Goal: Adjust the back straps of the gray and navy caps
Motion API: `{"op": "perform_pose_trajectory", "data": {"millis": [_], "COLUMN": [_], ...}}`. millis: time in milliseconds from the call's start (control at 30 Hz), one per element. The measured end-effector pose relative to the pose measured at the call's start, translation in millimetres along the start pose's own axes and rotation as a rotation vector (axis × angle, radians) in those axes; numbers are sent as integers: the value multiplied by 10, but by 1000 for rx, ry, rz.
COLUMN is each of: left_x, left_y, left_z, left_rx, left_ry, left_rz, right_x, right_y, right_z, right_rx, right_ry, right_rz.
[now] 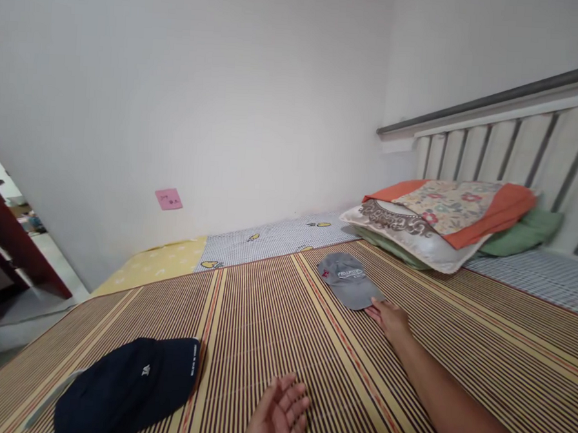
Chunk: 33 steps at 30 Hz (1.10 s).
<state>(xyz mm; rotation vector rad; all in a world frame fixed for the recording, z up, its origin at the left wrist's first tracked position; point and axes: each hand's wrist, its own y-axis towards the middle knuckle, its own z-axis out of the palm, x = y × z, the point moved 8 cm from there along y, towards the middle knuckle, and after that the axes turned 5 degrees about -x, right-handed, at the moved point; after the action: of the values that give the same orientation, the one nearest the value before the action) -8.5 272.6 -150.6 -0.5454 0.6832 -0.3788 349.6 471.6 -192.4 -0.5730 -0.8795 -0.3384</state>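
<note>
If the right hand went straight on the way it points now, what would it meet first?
The gray cap: the right hand has its fingers at the edge of the brim, so going on would likely cross that toward the crown, though depth is unclear.

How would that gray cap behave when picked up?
The gray cap looks like cloth, so probably light. Its smooth-edged brim, touched by the right hand, seems fairly stiff. The fabric-looking crown may give when squeezed.

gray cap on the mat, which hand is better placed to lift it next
Probably the right hand: its fingers are at the brim of the gray cap, while the left hand is farther away, holding nothing.
</note>
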Motion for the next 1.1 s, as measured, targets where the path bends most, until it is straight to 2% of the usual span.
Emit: {"op": "perform_pose_trajectory", "data": {"millis": [233,433,733,967,1100], "left_x": [19,40,76,123,139], "left_y": [49,31,9,106,150], "left_z": [-29,-24,13,-29,-69], "left_rx": [33,-13,-62,-15,-17], "left_ry": [-19,11,29,32,33], "left_rz": [-12,8,4,-32,1], "right_x": [-23,-39,-42,-19,-10], "right_y": [34,95,40,140,159], "right_z": [38,75,74,102,72], "right_rx": [-7,-37,1,29,70], "right_ry": [-26,-43,-16,-35,-21], "right_rz": [34,58,78,256,295]}}
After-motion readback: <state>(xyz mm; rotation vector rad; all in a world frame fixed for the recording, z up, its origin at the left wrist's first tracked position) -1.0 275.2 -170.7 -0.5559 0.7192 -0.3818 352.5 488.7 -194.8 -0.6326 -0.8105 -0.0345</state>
